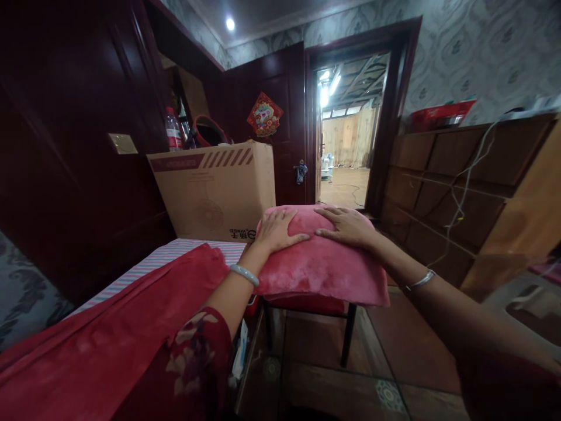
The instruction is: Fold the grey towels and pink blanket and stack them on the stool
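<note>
Both hands are flat on a folded pink blanket point(322, 263) that's sitting on a small dark stool point(307, 313), and the blanket covers pretty much the whole seat and droops over its front edge. The left hand point(277, 230) is spread open, palm down, on the blanket's left part with fingers fanned toward the middle; it isn't gripping anything, just pressing on the plush. The right hand point(348, 227) is the same deal on the right part, open and flat, fingers pointing left so the two sets of fingertips sit near each other but apart. There's a pale bangle point(244, 273) on the left wrist and a thin silver bracelet point(421, 280) on the right one.

Left of the stool there's a bed with a striped sheet point(188, 254), and a big red cloth point(109, 333) is draped over its near corner, running down toward the bottom left. A large cardboard box point(214, 190) stands at the bed's far edge, just behind the blanket, with a water bottle point(173, 130) behind it. Past that is a dark wooden door point(272, 123) with a red decoration point(264, 114) on it, open onto a bright room. Along the right wall there's a wooden cabinet point(456, 187) with white cables hanging down its front.
</note>
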The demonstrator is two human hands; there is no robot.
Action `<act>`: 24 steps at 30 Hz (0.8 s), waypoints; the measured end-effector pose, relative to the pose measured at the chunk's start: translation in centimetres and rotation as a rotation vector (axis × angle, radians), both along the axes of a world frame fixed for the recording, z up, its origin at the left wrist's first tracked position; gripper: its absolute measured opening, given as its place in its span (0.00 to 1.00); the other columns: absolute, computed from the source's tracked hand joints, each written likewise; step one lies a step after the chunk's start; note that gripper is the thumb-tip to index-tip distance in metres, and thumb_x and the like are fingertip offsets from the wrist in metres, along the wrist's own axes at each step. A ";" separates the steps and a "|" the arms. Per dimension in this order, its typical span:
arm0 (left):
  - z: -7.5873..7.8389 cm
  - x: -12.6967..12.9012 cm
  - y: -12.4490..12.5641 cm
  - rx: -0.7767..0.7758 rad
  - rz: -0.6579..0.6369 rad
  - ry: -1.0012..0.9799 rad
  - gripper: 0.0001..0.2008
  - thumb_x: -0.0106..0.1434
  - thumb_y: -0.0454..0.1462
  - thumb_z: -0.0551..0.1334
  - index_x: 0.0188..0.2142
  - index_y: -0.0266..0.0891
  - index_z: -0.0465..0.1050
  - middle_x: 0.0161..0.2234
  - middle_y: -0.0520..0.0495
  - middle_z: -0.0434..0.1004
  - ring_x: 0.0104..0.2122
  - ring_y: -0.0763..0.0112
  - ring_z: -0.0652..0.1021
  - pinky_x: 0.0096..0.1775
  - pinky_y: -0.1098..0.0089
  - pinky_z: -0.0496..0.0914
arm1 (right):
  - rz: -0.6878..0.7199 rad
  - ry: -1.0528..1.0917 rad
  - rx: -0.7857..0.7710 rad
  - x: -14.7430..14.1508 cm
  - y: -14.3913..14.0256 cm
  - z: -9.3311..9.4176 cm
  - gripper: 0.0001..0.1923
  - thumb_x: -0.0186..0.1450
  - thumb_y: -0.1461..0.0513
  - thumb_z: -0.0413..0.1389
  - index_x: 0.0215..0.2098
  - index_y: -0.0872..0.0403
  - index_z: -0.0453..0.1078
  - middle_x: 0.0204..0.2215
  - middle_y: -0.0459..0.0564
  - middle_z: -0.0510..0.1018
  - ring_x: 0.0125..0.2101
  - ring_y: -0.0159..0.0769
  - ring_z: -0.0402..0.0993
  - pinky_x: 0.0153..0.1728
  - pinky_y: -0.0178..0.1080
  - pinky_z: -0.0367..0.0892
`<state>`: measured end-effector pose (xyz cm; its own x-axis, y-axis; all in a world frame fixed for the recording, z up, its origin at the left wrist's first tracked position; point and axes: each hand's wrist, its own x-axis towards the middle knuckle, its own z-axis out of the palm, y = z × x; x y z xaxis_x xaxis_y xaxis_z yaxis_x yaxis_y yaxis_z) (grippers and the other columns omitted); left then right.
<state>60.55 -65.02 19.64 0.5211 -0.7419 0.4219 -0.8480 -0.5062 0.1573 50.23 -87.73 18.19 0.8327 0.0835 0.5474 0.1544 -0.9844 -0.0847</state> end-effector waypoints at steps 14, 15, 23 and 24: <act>-0.7 0.7 0.1 0.024 0.002 0.016 0.47 0.58 0.63 0.61 0.70 0.43 0.57 0.69 0.35 0.59 0.67 0.41 0.59 0.67 0.45 0.48 | -0.009 0.002 0.031 0.1 0.0 -0.7 0.41 0.64 0.34 0.51 0.67 0.47 0.66 0.61 0.56 0.73 0.60 0.59 0.68 0.60 0.57 0.61; -0.7 0.7 0.3 0.026 -0.007 0.020 0.48 0.58 0.63 0.62 0.70 0.43 0.56 0.70 0.35 0.56 0.68 0.41 0.57 0.68 0.45 0.47 | -0.014 0.001 0.028 0.1 0.0 -0.7 0.41 0.64 0.35 0.51 0.67 0.47 0.66 0.60 0.56 0.73 0.60 0.59 0.69 0.60 0.57 0.61; -3.6 -1.4 6.1 0.087 -0.057 -0.213 0.43 0.64 0.55 0.62 0.72 0.45 0.50 0.74 0.36 0.39 0.72 0.45 0.42 0.68 0.39 0.39 | -0.074 0.087 -0.060 -0.7 0.3 -0.3 0.41 0.67 0.37 0.49 0.69 0.50 0.61 0.63 0.58 0.71 0.61 0.56 0.67 0.60 0.55 0.62; -4.6 -2.3 7.6 0.113 -0.078 -0.250 0.41 0.65 0.53 0.62 0.72 0.45 0.51 0.74 0.36 0.39 0.73 0.46 0.43 0.67 0.38 0.39 | -0.097 0.115 -0.066 -0.8 0.2 -0.4 0.42 0.67 0.37 0.49 0.70 0.51 0.61 0.63 0.59 0.70 0.61 0.57 0.68 0.60 0.55 0.62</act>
